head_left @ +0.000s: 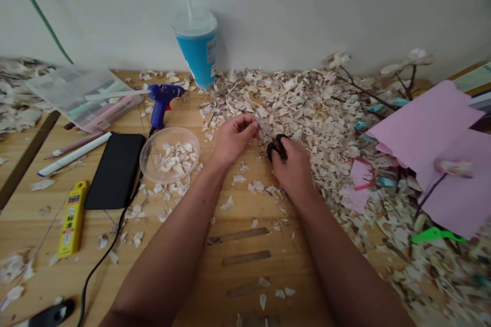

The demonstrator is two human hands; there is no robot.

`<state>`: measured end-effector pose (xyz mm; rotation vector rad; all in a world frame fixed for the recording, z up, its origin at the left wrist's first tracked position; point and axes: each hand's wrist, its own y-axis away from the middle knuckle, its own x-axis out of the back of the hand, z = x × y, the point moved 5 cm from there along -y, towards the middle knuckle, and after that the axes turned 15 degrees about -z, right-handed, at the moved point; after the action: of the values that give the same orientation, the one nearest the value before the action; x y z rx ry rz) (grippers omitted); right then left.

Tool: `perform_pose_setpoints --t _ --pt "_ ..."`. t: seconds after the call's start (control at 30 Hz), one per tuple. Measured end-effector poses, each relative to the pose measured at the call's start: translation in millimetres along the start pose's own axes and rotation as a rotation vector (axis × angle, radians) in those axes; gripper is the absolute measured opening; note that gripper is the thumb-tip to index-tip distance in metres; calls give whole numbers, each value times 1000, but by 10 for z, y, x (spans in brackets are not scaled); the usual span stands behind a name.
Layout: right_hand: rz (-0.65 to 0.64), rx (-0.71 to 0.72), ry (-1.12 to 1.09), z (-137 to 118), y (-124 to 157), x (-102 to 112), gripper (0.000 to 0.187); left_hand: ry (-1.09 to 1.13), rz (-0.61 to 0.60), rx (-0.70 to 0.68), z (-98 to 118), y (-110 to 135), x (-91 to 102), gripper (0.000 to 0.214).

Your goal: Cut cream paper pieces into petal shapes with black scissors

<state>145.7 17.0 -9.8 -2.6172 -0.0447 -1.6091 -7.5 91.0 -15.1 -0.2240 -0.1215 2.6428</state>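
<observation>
In my right hand (293, 163) is a pair of scissors with black handles (276, 146), its blades pointing up and left toward my left hand (236, 135). The fingers of my left hand are pinched together beside the blade tips; whatever small piece they hold is too hidden to make out. Pale dried flakes, like petals or shell bits (268, 94), are heaped just behind and to the right of both hands. To the left of my left hand stands a round clear plastic tub (151, 171) with more pale flakes inside.
A blue cup with straw (197, 56) stands by the wall. Leftward are a blue glue gun (159, 107), black phone (115, 171), yellow box (72, 219) and black cable (103, 258). Pink sheets (425, 122), flowering twigs (364, 92) and a green plastic piece (435, 235) lie right.
</observation>
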Motion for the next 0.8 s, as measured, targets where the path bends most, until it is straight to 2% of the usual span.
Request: perform_pose_setpoints --t 0.27,0.4,0.57,0.8 --pt "-1 -13 -11 -21 1 23 14 14 36 19 36 2 -13 15" --pt "15 -17 -19 -14 6 26 15 174 73 32 -11 -1 -47 18" --pt "13 -18 5 -20 11 13 15 343 35 42 -65 -5 -84 23" --pt "-11 -56 34 -24 18 11 13 14 -22 47 -3 3 4 20"
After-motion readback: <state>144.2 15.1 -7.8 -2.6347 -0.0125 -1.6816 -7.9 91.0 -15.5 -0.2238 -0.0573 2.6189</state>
